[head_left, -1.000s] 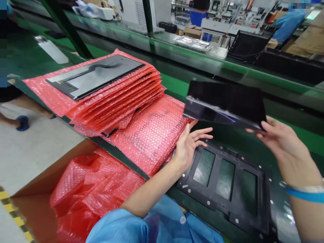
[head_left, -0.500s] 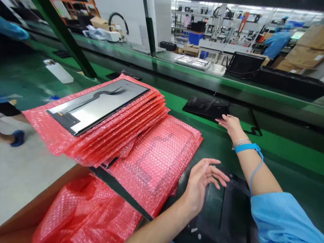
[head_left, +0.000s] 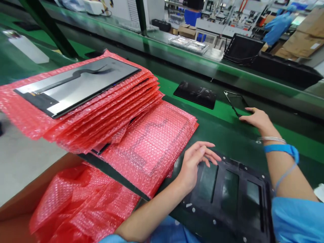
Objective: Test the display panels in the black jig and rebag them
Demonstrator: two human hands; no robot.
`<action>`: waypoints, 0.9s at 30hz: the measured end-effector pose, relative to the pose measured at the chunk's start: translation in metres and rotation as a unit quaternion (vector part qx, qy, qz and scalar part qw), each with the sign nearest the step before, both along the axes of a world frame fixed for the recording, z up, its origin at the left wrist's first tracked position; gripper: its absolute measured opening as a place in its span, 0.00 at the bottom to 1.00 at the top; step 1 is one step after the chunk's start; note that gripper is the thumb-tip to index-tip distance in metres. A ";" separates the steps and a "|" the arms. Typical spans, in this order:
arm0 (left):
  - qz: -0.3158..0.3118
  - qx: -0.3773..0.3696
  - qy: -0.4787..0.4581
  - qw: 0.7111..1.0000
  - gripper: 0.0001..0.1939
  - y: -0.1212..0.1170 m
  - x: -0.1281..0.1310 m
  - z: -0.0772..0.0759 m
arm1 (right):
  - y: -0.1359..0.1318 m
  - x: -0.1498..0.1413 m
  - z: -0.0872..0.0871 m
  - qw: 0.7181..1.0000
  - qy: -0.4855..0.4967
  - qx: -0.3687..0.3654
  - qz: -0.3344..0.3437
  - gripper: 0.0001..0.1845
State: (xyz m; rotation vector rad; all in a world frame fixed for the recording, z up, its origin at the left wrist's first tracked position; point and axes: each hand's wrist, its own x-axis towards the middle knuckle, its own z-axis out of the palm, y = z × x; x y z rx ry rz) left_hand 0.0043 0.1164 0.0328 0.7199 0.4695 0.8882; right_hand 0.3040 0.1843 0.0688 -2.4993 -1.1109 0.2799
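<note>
My right hand (head_left: 257, 119) grips the near edge of a thin black rectangular frame (head_left: 231, 104) between thumb and fingers, above the green conveyor strip. A dark glossy panel (head_left: 194, 95) lies flat to its left. My left hand (head_left: 193, 163) holds nothing; its fingers are loosely spread over the corner of a black fixture with rectangular openings (head_left: 217, 209). To the left rises a stack of red bubble-wrap pouches (head_left: 118, 125), topped by a bare display panel with a dark ribbon cable (head_left: 78, 82). A wrapped flat part (head_left: 159, 138) lies beside the stack.
Loose red bubble wrap (head_left: 83, 206) fills a brown box (head_left: 30, 199) at lower left. A white bottle (head_left: 27, 47) lies at far left. Beyond the conveyor runs a ledge with a metal tray (head_left: 188, 44) and a black monitor-like unit (head_left: 243, 49). A person in blue (head_left: 279, 27) is behind.
My right hand has moved right and now grips the thin black frame, which has tilted and shifted from beside the dark panel. My left hand stays over the fixture. The view has shifted.
</note>
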 end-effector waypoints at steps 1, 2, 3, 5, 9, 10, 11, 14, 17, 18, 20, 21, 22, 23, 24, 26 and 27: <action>0.013 0.017 0.004 1.000 0.16 0.001 0.000 0.000 | -0.017 0.002 0.009 1.000 0.028 0.014 0.002 0.25; 0.029 0.039 0.008 0.999 0.16 0.001 -0.001 0.000 | -0.037 0.002 0.017 0.998 0.056 0.030 0.002 0.25; 0.044 0.063 0.015 0.997 0.15 0.002 -0.001 0.000 | -0.059 0.000 0.023 0.996 0.082 0.045 -0.001 0.27; 0.079 0.121 0.042 0.989 0.15 0.001 -0.001 0.000 | -0.110 -0.005 0.028 0.992 0.108 0.071 0.002 0.32; 0.167 0.242 0.127 0.947 0.13 -0.001 -0.002 0.003 | -0.222 -0.018 0.011 0.988 0.026 0.105 0.113 0.38; 0.193 0.270 0.144 0.932 0.12 -0.001 -0.004 0.004 | -0.247 -0.021 0.003 0.983 -0.018 0.093 0.156 0.33; 0.215 0.297 0.162 0.916 0.13 -0.001 -0.007 0.006 | -0.271 -0.024 -0.006 0.973 -0.055 0.093 0.202 0.29; 0.247 0.394 0.260 0.846 0.15 0.004 -0.025 0.010 | -0.318 -0.034 -0.029 0.924 -0.154 0.066 0.345 0.22; 0.245 0.468 0.428 0.733 0.16 0.013 -0.056 0.013 | -0.332 -0.042 -0.041 0.881 -0.208 0.056 0.420 0.22; 0.239 0.471 0.486 0.696 0.16 0.017 -0.066 0.013 | -0.331 -0.044 -0.042 0.873 -0.214 0.058 0.434 0.22; 0.219 0.451 0.585 0.638 0.17 0.022 -0.083 0.011 | -0.327 -0.049 -0.043 0.865 -0.214 0.070 0.448 0.21; 0.208 0.436 0.622 0.616 0.18 0.024 -0.090 0.009 | -0.324 -0.052 -0.043 0.862 -0.210 0.078 0.454 0.21; 0.202 0.420 0.650 0.600 0.18 0.025 -0.094 0.006 | -0.320 -0.055 -0.043 0.861 -0.205 0.088 0.457 0.20; 0.201 0.409 0.667 0.589 0.18 0.027 -0.097 0.003 | -0.318 -0.057 -0.043 0.859 -0.199 0.098 0.461 0.20; 0.205 0.403 0.673 0.585 0.17 0.028 -0.098 -0.001 | -0.315 -0.060 -0.043 0.858 -0.192 0.111 0.464 0.19; 0.221 0.401 0.669 0.586 0.17 0.031 -0.099 -0.008 | -0.312 -0.065 -0.044 0.856 -0.186 0.133 0.464 0.19; 0.228 0.402 0.665 0.587 0.17 0.033 -0.098 -0.012 | -0.311 -0.066 -0.044 0.858 -0.187 0.139 0.458 0.19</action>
